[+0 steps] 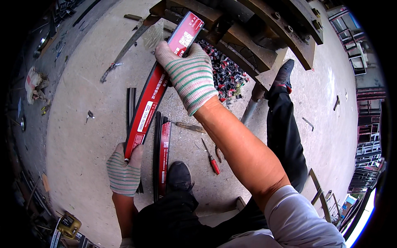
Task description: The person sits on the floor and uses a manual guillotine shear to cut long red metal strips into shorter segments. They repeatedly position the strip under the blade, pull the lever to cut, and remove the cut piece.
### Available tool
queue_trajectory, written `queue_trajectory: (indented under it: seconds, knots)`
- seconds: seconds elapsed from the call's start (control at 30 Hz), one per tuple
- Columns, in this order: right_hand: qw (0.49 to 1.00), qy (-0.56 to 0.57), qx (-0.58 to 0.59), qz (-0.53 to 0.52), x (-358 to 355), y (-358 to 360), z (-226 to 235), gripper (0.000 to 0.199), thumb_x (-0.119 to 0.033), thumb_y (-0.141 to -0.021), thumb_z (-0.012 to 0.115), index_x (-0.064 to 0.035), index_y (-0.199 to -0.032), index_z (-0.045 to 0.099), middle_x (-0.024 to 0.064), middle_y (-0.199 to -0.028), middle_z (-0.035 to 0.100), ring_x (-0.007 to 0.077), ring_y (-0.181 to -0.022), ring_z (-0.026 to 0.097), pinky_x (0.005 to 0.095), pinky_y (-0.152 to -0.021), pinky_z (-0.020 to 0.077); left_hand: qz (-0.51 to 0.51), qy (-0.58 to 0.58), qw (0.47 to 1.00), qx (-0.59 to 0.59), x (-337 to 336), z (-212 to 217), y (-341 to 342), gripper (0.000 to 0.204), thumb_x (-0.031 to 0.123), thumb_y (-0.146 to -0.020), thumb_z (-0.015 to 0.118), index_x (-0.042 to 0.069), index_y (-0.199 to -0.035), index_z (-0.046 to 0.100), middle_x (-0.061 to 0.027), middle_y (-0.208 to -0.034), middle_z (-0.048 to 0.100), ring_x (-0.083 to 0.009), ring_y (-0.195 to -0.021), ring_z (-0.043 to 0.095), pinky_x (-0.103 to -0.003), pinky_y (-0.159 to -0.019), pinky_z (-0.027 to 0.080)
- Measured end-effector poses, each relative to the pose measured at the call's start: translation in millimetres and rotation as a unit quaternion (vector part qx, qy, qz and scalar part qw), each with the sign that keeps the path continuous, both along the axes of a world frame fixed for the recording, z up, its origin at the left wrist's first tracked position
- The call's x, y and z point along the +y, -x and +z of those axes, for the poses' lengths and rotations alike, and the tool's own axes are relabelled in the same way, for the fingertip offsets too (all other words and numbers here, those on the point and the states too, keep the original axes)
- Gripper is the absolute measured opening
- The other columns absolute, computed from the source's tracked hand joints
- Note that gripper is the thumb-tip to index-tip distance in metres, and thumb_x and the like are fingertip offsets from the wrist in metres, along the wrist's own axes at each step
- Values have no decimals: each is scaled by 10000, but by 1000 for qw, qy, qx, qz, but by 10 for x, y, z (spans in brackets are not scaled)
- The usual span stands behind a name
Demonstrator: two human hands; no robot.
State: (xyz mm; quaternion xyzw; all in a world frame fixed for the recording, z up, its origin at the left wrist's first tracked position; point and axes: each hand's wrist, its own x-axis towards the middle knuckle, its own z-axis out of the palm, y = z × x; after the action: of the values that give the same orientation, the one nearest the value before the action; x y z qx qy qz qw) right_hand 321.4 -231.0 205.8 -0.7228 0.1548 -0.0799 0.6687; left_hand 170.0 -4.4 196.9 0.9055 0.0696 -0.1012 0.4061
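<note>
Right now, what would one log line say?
left grip: red-faced profile, near end; right grip: same profile, far end; floor: red-handled screwdriver

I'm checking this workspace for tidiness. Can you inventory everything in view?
Red-faced strip: one, red, between both hands
Floor strips: several, dark, one red-faced, beside left shoe
Machine: one, brown, top
Scraps: too many to count, red and black, beside machine
Screwdriver: one, red-handled, centre floor
Brown tools: two, kind unclear, near screwdriver
Tape measure: one, yellow-black, lower left
Metal frames: many, mostly dark, right edge
Shoes: two, dark, left and right
Left hand: one, striped glove, strip's lower end
Right hand: one, striped glove, strip's upper end
</note>
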Motion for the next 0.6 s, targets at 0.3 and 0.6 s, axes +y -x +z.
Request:
queue_trajectory:
  seconds: [0.3,0.6]
  knots:
    - [999,28,45,-7,-25,-15,69,460,-411,-901,804,20,-1019,692,81,-795,725,113,-636,673,279,-604,569,5,11,997,78,-77,302,106,452,421,-1003,709,-22,-1083,666,-149,-885,712,-208,-776,666,-368,-749,565]
    - [997,32,70,17,-70,-47,140,597,-459,-816,714,107,-1000,679,277,-924,745,385,-876,745,413,-877,585,3,35,994,102,-225,616,169,487,456,-1017,684,-24,-1102,678,-124,-883,684,-209,-823,635,-386,-810,546]
